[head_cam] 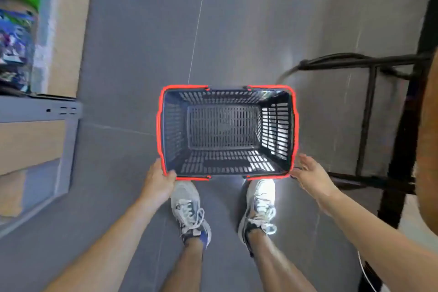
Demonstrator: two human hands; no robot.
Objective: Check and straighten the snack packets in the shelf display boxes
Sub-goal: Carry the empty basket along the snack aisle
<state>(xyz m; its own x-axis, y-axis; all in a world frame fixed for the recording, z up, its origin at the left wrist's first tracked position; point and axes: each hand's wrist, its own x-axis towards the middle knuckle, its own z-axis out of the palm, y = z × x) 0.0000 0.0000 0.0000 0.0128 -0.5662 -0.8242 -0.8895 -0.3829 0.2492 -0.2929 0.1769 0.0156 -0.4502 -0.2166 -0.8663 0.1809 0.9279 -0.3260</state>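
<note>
An empty dark shopping basket (277, 125) with a red rim sits on the grey floor in front of my feet. My left hand (160, 179) grips its near left corner, thumb curled over the rim. My right hand (309, 172) is at the near right corner with fingers straight, touching or just beside the rim. Blurred snack packets (14, 40) in blue and green lie on a shelf at the far left edge.
A grey metal shelf unit (38, 111) with brown cardboard boxes (28, 144) stands at the left. A black metal frame (369, 114) stands on the right. My two sneakers (189, 208) stand just behind the basket. Grey tiled floor stretches ahead.
</note>
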